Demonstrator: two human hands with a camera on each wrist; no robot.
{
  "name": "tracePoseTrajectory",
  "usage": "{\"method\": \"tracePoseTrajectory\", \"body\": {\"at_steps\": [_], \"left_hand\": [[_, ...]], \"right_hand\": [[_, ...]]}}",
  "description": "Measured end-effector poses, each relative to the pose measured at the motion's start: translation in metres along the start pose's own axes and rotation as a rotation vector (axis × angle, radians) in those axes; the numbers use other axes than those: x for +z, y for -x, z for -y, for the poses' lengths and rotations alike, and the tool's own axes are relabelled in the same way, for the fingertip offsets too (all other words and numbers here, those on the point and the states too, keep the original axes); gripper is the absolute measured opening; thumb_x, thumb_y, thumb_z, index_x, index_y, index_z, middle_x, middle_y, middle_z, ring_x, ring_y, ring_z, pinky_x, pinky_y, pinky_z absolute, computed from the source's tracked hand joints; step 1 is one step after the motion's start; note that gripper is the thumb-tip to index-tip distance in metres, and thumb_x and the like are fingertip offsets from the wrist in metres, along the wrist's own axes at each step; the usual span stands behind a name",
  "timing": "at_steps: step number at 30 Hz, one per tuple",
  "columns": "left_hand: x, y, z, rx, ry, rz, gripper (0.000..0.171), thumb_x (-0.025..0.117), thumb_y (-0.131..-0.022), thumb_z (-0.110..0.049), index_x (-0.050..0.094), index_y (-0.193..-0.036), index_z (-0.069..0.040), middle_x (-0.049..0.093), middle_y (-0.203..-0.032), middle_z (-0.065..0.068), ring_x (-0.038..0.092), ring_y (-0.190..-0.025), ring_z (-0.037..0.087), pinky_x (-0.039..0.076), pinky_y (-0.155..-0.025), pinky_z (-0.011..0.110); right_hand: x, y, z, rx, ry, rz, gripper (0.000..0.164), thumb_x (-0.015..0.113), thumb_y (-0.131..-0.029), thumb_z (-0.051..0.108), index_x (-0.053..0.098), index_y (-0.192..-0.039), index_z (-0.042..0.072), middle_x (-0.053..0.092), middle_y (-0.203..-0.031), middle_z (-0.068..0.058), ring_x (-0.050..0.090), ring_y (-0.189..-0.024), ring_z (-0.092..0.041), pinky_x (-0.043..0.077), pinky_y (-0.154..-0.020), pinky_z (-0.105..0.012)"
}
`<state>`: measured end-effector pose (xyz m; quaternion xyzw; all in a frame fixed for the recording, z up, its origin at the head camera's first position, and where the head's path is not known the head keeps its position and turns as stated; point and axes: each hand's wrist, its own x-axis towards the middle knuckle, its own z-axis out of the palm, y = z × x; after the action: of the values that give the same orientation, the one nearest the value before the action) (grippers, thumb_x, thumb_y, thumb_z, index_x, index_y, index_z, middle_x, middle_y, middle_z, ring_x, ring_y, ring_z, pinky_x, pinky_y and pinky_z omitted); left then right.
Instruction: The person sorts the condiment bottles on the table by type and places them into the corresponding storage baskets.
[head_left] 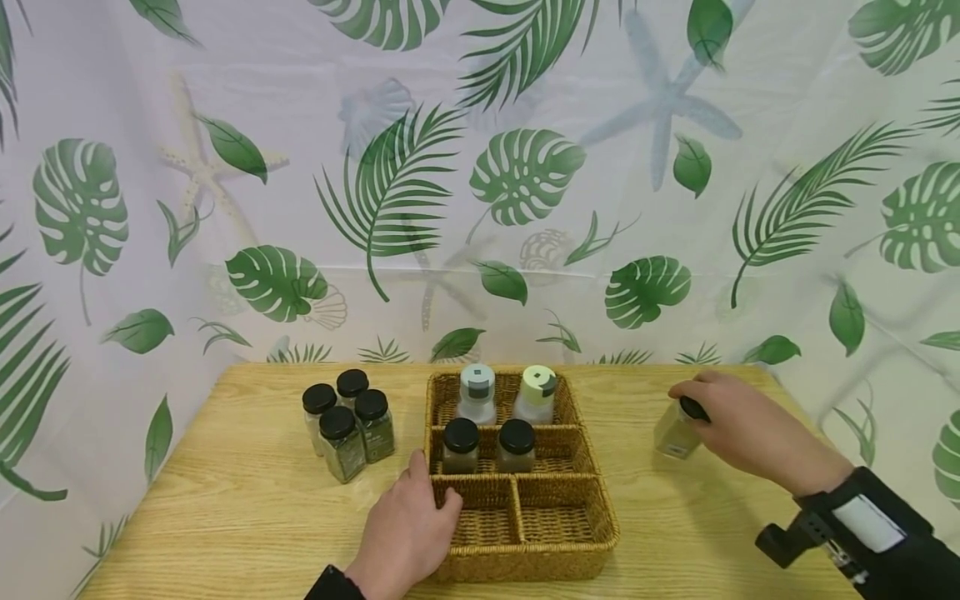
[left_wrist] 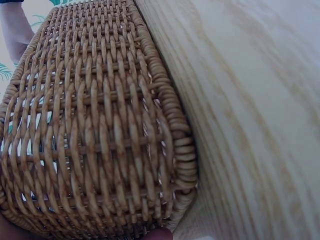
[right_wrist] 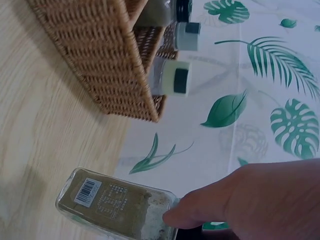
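My right hand (head_left: 731, 421) grips a spice jar (head_left: 675, 433) by its black lid, on the right side of the table. In the right wrist view this glass jar (right_wrist: 120, 202) shows brownish powder and a barcode label, and it tilts. My left hand (head_left: 408, 525) holds the left wall of a wicker basket (head_left: 525, 562), thumb over the rim. Inside the basket, two black-lidded jars (head_left: 461, 446) stand in the middle row. A pale-blue-capped bottle (head_left: 477, 392) and a yellow-green-capped bottle (head_left: 536, 392) stand in the back row. Both front compartments hold nothing.
Several black-lidded spice jars (head_left: 345, 442) stand in a group on the wooden table (head_left: 225, 500), left of the basket. A leaf-patterned cloth (head_left: 480, 208) hangs behind the table's back edge.
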<state>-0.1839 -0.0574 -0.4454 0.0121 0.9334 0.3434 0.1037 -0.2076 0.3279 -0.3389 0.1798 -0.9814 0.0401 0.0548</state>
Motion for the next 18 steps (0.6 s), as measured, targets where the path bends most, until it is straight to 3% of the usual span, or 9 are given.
{"method": "tracePoseTrajectory", "body": {"at_steps": [18], "left_hand": [[0.0, 0.0, -0.001, 0.001, 0.0, 0.003, 0.079, 0.056, -0.099, -0.041, 0.027, -0.154, 0.008, 0.052, -0.141, 0.03, 0.063, -0.114, 0.045, 0.054, -0.085, 0.055]], "right_hand": [[-0.026, -0.01, 0.055, -0.122, 0.008, -0.083, 0.035, 0.074, -0.084, -0.003, 0.072, -0.119, 0.005, 0.068, -0.109, -0.011, 0.066, -0.094, -0.026, 0.057, -0.073, -0.039]]}}
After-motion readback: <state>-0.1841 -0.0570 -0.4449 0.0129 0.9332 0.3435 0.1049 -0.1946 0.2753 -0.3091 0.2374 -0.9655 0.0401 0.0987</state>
